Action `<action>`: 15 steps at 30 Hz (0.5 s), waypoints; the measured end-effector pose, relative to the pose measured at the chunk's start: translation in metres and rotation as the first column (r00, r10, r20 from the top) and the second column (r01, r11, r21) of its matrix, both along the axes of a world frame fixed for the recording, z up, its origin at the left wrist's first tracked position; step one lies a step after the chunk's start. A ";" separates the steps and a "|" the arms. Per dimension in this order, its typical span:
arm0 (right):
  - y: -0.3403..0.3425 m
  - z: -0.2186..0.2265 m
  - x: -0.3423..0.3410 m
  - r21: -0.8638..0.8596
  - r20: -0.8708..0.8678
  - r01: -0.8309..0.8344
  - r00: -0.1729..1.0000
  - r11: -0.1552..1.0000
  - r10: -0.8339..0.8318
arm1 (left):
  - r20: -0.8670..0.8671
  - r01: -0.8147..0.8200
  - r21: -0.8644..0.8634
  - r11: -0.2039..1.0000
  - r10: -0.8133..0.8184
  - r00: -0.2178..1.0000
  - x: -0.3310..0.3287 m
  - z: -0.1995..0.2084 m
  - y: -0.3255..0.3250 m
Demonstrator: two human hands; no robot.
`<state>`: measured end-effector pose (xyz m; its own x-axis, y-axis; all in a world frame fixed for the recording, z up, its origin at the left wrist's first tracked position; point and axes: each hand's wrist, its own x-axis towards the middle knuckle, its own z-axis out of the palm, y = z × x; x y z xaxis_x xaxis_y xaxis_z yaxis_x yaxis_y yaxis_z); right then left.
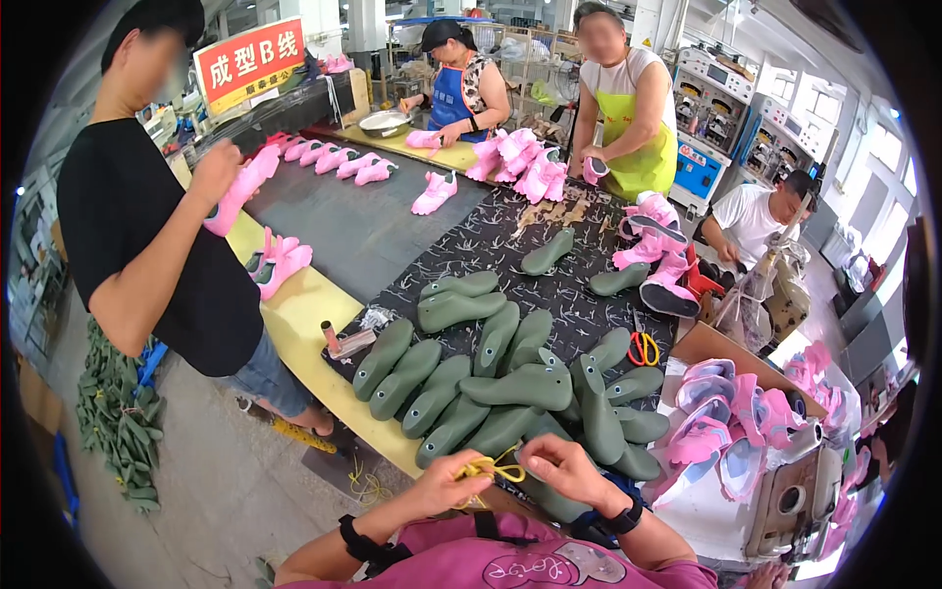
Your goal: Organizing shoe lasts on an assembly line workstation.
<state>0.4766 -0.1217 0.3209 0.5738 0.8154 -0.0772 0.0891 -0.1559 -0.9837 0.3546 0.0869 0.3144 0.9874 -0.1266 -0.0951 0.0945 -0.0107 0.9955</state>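
My left hand is closed around a looped bundle of yellow cord, held low at the near edge of the table. Just to its right, my right hand has its fingers curled, thumb and forefinger pinched at a thin strand rising from the loops. Beyond both hands lies a heap of dark green shoe lasts, several of them side by side with round marks on their ends. One last lies partly hidden beneath my right hand.
Red-and-yellow-handled scissors lie right of the lasts. Pink shoes are piled at the right, and more pink uppers at the back. A person in black holds a pink shoe at the left. Green lasts cover the floor there.
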 end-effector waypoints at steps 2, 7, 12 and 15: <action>0.007 0.001 0.000 0.083 -0.041 -0.063 0.997 0.995 0.066 | -0.143 -0.145 -0.282 0.948 0.108 0.984 -0.003 0.010 0.005; 0.040 0.010 -0.019 0.020 0.003 -0.542 0.841 0.840 0.542 | -0.049 -0.099 -0.344 0.934 0.087 0.995 -0.002 0.029 -0.004; 0.033 -0.007 -0.018 -0.077 -0.127 -0.562 0.825 0.823 0.551 | -0.063 -0.320 -0.265 0.909 0.315 0.947 0.001 0.039 0.018; 0.019 -0.016 -0.004 -0.097 -0.196 -0.443 0.886 0.891 0.419 | -0.108 -0.401 -0.120 0.908 0.390 0.915 -0.014 0.034 0.039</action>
